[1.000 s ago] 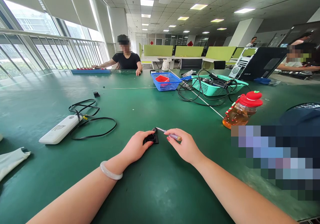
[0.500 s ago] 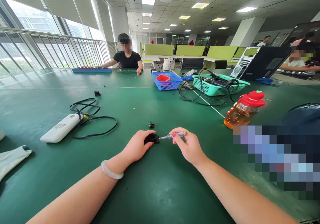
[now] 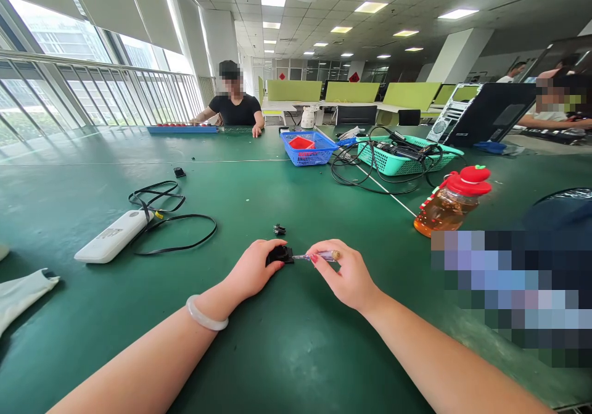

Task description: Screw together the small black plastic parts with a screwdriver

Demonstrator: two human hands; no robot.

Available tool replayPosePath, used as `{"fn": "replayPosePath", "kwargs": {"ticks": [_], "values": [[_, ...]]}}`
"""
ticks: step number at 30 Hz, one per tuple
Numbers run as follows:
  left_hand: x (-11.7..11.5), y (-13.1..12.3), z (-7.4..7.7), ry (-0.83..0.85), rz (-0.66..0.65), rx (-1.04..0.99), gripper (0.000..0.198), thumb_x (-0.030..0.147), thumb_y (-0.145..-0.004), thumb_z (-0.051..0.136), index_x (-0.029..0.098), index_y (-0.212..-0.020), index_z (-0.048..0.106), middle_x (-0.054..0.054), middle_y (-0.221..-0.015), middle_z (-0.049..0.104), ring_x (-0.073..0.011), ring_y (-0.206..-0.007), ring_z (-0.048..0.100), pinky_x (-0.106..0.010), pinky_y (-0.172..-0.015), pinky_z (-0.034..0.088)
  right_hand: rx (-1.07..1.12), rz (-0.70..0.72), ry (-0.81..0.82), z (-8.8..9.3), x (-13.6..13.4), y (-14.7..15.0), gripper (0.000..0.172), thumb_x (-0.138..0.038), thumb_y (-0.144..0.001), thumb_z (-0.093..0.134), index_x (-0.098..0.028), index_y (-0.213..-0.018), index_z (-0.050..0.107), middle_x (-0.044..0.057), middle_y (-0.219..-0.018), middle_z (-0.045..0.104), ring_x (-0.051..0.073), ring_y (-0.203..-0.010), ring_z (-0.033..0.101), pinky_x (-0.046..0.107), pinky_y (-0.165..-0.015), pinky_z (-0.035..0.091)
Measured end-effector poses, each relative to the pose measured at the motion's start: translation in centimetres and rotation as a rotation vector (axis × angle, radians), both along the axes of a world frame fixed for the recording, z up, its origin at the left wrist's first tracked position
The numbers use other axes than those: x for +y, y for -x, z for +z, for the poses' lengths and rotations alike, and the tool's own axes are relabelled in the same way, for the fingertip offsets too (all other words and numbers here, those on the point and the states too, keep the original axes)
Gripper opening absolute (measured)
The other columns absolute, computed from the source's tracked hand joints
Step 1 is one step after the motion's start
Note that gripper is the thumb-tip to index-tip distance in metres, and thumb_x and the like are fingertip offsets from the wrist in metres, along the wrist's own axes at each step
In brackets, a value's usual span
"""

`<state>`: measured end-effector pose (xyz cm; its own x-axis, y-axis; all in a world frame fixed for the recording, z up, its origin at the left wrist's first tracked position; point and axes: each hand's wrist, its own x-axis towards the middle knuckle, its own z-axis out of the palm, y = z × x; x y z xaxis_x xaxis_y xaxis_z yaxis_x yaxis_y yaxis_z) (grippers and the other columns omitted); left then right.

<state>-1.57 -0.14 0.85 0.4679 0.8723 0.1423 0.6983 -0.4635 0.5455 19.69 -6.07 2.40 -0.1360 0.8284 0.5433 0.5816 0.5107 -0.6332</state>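
Left hand (image 3: 252, 272): smooth, rounded, milky-white bangle (image 3: 203, 319) encircles the arm just behind it. Red nail polish (image 3: 315, 258) shows on the right hand (image 3: 345, 276) and left thumb. Forearms (image 3: 148, 349) bare behind both hands.

Your screwdriver (image 3: 328, 256) has a purplish handle with a brownish end and a silvery shaft; your small component (image 3: 279, 254) is black. Your tabletop (image 3: 296, 346) is green, crossed by white lines, and your bangle (image 3: 202, 319) milky white. You face a white power bank (image 3: 113, 236), black cable (image 3: 147, 206), blue basket (image 3: 309, 158), mint-green basket (image 3: 393, 166) and red-lidded, amber-filled bottle (image 3: 446, 209).
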Motion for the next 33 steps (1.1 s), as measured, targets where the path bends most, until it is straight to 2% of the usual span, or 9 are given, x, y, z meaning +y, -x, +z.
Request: {"fn": "replayPosePath", "kwargs": {"ticks": [6,10,17,21,26,30,33], "values": [[0.0,0.0,-0.1,0.001,0.004,0.002,0.041,0.025,-0.083,0.060,0.023,-0.124,0.060,-0.007,-0.115,0.068,-0.0254,-0.109,0.061,-0.041,-0.098,0.049,-0.086,0.012,0.053,0.3,-0.2,0.2,0.017,-0.028,-0.092,0.049,-0.025,-0.086,0.065,0.001,-0.084,0.072,0.019,-0.083,0.064,0.031,-0.075,0.050],[0.0,0.0,-0.1,0.003,0.010,-0.002,0.042,0.025,-0.082,0.061,0.023,-0.124,0.060,-0.008,-0.115,0.068,-0.0253,-0.109,0.061,-0.040,-0.098,0.048,-0.065,-0.033,0.026,0.3,-0.2,0.2,0.018,-0.029,-0.092,0.049,-0.026,-0.087,0.065,0.001,-0.084,0.072,0.019,-0.084,0.064,0.032,-0.077,0.050],[-0.1,-0.1,0.2,0.026,0.014,-0.002,0.043,0.025,-0.082,0.062,0.023,-0.125,0.060,-0.008,-0.116,0.068,-0.0253,-0.109,0.061,-0.040,-0.099,0.048,-0.070,-0.025,0.180,-0.3,0.4,0.1,0.017,-0.034,-0.092,0.051,-0.028,-0.095,0.067,-0.001,-0.095,0.073,0.019,-0.088,0.065,0.032,-0.077,0.050],[-0.1,-0.1,0.1,0.012,0.009,-0.005,0.042,0.026,-0.082,0.062,0.024,-0.124,0.061,-0.008,-0.115,0.068,-0.0257,-0.110,0.061,-0.041,-0.099,0.048,-0.014,-0.042,0.034,0.0,0.0,0.0,0.017,-0.029,-0.092,0.050,-0.025,-0.088,0.066,0.002,-0.083,0.071,0.019,-0.082,0.063,0.032,-0.075,0.050],[-0.1,-0.1,0.0,-0.007,-0.050,0.018,0.045,0.027,-0.081,0.066,0.023,-0.126,0.060,-0.009,-0.116,0.068,-0.0260,-0.110,0.060,-0.042,-0.100,0.047,-0.003,0.151,-0.107,0.6,-0.6,0.1,0.014,-0.023,-0.090,0.050,-0.025,-0.087,0.063,0.002,-0.077,0.068,0.017,-0.073,0.060,0.033,-0.072,0.050],[0.0,0.0,-0.1,-0.034,-0.089,0.025,0.045,0.030,-0.081,0.067,0.024,-0.125,0.059,-0.008,-0.116,0.068,-0.0257,-0.111,0.060,-0.041,-0.100,0.047,-0.147,0.211,-0.059,0.6,-0.7,0.7,0.012,-0.020,-0.088,0.052,-0.025,-0.089,0.063,0.001,-0.081,0.071,0.017,-0.074,0.060,0.035,-0.077,0.049],[0.0,0.0,-0.2,-0.048,-0.090,0.026,0.043,0.031,-0.083,0.065,0.023,-0.126,0.059,-0.008,-0.117,0.068,-0.0251,-0.110,0.060,-0.041,-0.099,0.047,-0.169,0.214,-0.032,0.5,-0.6,0.8,0.011,-0.021,-0.088,0.053,-0.025,-0.090,0.064,0.001,-0.083,0.071,0.018,-0.076,0.060,0.034,-0.076,0.049]]}}
